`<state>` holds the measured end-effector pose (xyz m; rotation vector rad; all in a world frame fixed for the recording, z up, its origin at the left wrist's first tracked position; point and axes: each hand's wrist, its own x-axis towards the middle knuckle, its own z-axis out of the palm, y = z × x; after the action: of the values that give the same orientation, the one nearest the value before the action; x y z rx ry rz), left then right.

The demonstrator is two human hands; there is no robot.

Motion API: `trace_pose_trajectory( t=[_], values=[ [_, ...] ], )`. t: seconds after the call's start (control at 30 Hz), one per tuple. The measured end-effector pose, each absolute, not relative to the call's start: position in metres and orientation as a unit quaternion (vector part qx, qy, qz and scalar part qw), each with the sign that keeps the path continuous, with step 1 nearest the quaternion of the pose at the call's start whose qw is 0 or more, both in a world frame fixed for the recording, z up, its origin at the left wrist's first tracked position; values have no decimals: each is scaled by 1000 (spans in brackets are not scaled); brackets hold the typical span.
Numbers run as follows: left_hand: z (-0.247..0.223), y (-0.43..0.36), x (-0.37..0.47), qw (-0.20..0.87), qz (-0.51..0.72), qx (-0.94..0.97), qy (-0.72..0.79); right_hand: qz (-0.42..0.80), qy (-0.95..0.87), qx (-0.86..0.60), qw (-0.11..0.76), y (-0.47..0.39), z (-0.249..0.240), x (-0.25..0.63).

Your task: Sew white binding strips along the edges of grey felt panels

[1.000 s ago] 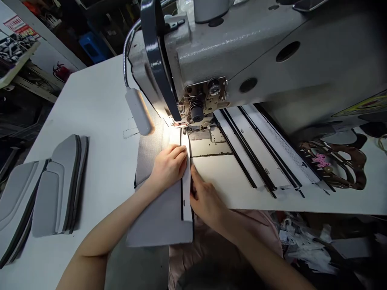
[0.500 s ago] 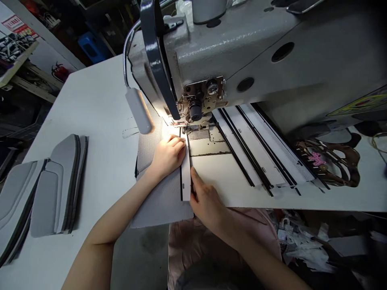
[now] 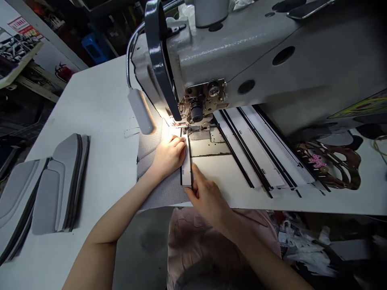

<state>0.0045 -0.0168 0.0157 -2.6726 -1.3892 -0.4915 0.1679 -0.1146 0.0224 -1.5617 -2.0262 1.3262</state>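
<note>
Press the white strip flat onto the grey mesh fabric, lengthwise, with its far end at the presser foot of the sewing machine. Rest the left hand on top, as now, with fingers gathered loosely; cannot tell about a true pinch, with the fingertips partly tucked from view. Spread the right hand part-way, as now, with index finger along the strip's right edge and thumb at its near end, clasping nothing visible. Better, in judgement, to steer lightly with 2 hands, to hold the black edging straight, to smooth any ripples short of the foot, and to avoid tugging or crowding it with fingertips.
</note>
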Motion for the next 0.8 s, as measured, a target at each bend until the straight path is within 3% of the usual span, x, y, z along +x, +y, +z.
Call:
trace_pose_trajectory(
  t=[0.33,0.8],
  values=[
    [19,-29,5,62,-182,-884,-426,455,-654,-556,236,-95,13,164],
    [11,-4,-1,59,-204,-873,-439,488,-629,-569,207,-55,27,164]
  ],
)
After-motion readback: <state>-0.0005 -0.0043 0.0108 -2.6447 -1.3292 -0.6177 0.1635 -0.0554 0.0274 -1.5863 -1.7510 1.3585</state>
